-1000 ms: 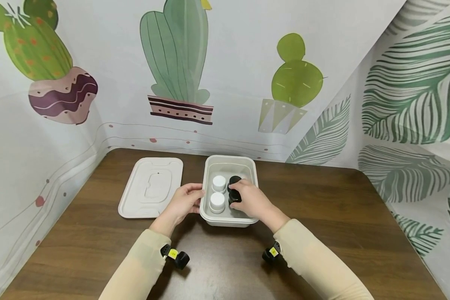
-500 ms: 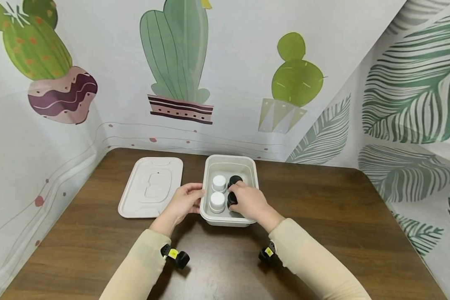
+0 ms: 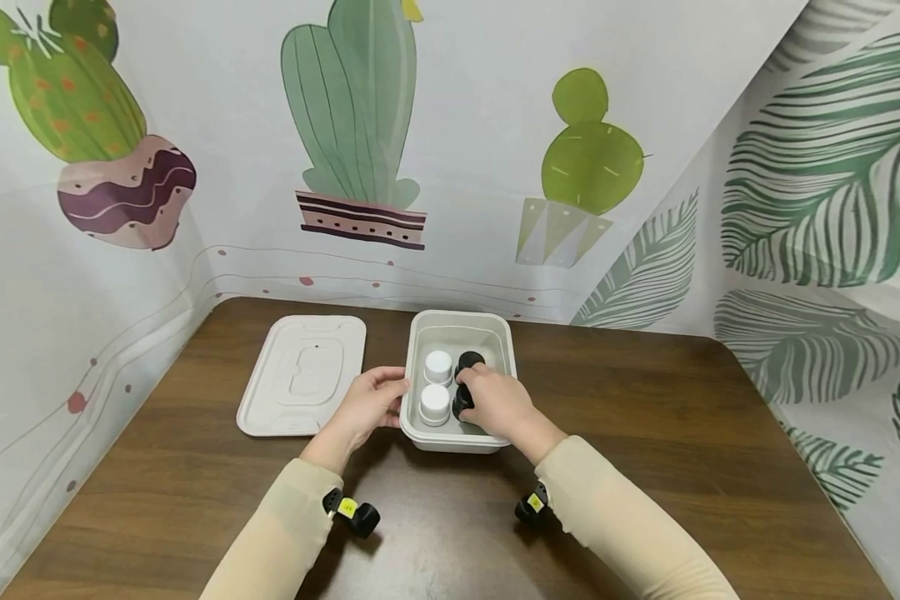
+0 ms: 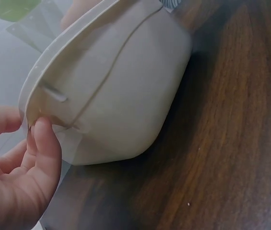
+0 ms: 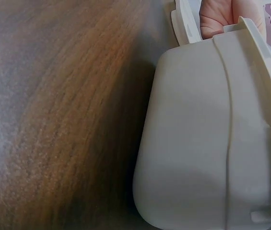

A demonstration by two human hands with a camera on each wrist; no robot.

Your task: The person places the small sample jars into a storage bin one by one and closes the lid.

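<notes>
A white rectangular tub [image 3: 422,439] stands on the brown table. Inside it are two white-capped jars [image 3: 435,402] on the left and two black-capped jars on the right. My right hand [image 3: 489,402] reaches into the tub, its fingers curled over the nearer black-capped jar [image 3: 461,402]; the farther black-capped jar [image 3: 468,362] stands free behind it. My left hand [image 3: 369,402] holds the tub's left rim, thumb on the edge, as the left wrist view shows at the rim [image 4: 39,103]. The right wrist view shows only the tub's outer wall [image 5: 197,139].
The tub's flat white lid [image 3: 303,372] lies on the table to the left of the tub. Printed cactus and leaf backdrops close off the back and both sides. Bare wood shows on the table [image 3: 645,408] to the right and in front.
My right hand has shifted slightly left and down onto the nearer black-capped jar. The left hand and the tub have stayed where they were.
</notes>
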